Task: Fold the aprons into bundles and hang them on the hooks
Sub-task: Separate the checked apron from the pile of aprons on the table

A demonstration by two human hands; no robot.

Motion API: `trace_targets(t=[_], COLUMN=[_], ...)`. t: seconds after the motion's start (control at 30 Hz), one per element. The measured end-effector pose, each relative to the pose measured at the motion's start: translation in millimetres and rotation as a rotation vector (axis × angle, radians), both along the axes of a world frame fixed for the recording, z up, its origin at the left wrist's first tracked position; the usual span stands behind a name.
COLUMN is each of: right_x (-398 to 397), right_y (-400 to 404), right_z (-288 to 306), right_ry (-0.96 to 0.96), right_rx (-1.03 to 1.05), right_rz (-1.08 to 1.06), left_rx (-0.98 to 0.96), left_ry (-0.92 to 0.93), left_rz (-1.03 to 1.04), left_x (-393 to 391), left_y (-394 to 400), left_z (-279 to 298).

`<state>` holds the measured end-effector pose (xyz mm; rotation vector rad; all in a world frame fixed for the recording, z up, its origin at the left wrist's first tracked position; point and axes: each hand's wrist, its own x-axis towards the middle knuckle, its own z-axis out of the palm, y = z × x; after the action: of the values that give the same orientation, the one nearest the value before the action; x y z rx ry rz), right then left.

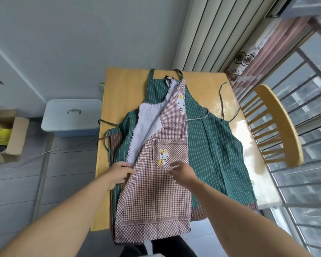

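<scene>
Checked apron long axis runs tabletop near-to-far edge; your left hand pinches its folded edge, right hand loosely spread on top.

**Aprons stacked on the table**

On the table, the folded apron lies atop the spread apron. Left of the table sits a lidded bin, a cardboard box farther left. A chair stands right of the table.
</scene>
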<state>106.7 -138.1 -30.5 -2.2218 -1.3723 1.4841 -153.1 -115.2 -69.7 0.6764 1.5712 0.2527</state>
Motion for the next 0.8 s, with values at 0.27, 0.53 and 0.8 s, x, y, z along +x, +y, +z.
trace_targets(t=[0.27,0.53,0.8], right_x=[20.9,48.0,38.6], right_y=[115.8,204.9,236.1], right_z=[-11.2,-46.2,-36.4], right_ry=[-0.332,-0.693,-0.256], right_rx=[0.303,0.380,0.506], right_rz=[0.191,0.622,0.333], left_rx=[0.368,0.526,-0.215], left_ry=[0.317,0.530,-0.163], left_rz=[-0.086,0.383,0.196], left_x=[69.2,74.9,70.9], left_y=[84.6,187.5,261.5], left_z=[-12.5,-26.7,4.9])
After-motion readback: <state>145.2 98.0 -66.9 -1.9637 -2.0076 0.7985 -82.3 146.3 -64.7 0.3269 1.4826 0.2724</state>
